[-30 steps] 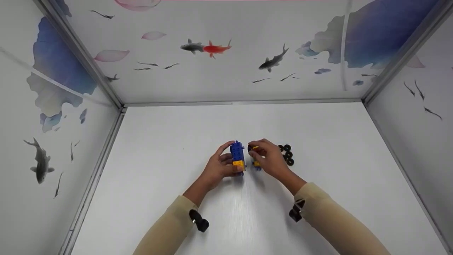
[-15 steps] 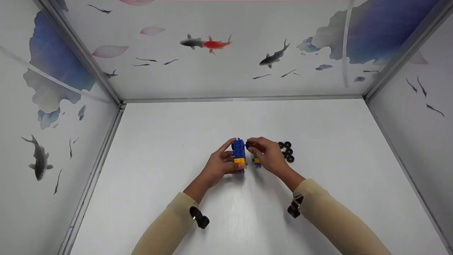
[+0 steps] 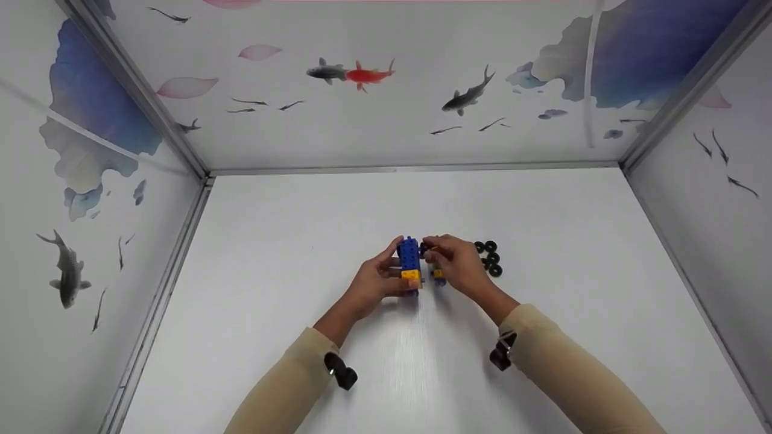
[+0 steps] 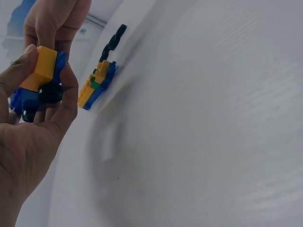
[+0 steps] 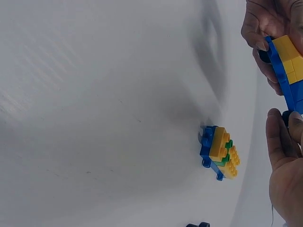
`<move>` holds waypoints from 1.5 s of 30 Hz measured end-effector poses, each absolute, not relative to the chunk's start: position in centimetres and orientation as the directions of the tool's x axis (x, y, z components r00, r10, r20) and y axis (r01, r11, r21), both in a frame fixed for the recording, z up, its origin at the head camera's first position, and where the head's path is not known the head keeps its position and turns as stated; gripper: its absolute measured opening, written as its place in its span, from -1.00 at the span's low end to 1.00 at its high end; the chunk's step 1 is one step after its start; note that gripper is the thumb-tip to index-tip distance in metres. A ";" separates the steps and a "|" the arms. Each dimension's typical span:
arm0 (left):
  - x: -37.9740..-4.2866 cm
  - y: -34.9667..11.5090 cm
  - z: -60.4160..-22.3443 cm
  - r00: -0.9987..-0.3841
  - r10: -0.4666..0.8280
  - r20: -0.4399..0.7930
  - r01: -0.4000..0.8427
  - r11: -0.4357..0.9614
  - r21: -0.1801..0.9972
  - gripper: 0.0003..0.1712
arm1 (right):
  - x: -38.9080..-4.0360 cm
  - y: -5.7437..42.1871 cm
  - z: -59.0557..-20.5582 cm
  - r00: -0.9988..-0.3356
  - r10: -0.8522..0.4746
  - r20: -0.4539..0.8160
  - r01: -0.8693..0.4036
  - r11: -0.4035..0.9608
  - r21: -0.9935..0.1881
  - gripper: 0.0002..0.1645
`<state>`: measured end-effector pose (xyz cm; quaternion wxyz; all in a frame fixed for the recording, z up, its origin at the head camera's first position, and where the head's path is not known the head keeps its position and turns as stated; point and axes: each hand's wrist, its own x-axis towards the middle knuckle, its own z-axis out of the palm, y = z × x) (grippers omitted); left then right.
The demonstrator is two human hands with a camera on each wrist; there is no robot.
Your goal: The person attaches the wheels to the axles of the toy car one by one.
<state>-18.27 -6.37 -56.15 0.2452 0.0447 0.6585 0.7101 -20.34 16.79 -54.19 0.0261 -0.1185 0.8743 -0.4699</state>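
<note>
My left hand (image 3: 375, 283) grips a toy car built of building blocks (image 3: 410, 259), blue toward the back and yellow toward the front. Black wheels (image 4: 50, 93) show on its underside in the left wrist view. Beside the car's right flank, my right hand (image 3: 458, 262) pinches a black wheel (image 5: 286, 117) against the blue base's edge; the fingers partly hide it, and I cannot tell whether it is seated on the axle. Below the right hand, a second block build (image 5: 220, 151) in yellow, green and blue lies on the table.
Several loose black wheels (image 3: 491, 257) lie on the white table (image 3: 289, 241) just right of the right hand. Panels printed with fish (image 3: 369, 75) wall in the back and sides.
My right hand has brought the wheel leftward from a small gap to the car's side and keeps it there. The left hand, still gripping the car, has shifted slightly right.
</note>
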 end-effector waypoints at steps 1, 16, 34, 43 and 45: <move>-18.3 -6.4 -56.2 -0.875 0.407 -0.261 -0.290 -0.010 0.957 0.27 | -20.4 16.8 -54.2 -0.971 -0.229 0.071 -0.187 0.535 -0.824 -0.59; -18.4 -6.3 -56.0 -0.875 0.415 -0.250 -0.271 0.010 0.963 0.24 | -20.5 16.4 -54.5 -0.966 -0.226 0.124 -0.237 0.591 -0.771 -0.65; -18.3 -6.2 -56.1 -0.883 0.392 -0.256 -0.235 0.102 0.967 0.24 | -20.3 15.7 -54.7 -0.950 -0.238 0.202 -0.310 0.642 -0.701 -0.69; -18.4 -6.1 -56.4 -0.887 0.394 -0.241 -0.236 0.062 0.970 0.24 | -20.2 15.5 -54.8 -0.907 -0.275 0.319 -0.421 0.643 -0.640 -0.69; -18.4 -6.1 -56.4 -0.887 0.396 -0.237 -0.236 0.051 0.970 0.25 | -20.2 15.4 -54.8 -0.898 -0.289 0.332 -0.439 0.641 -0.630 -0.70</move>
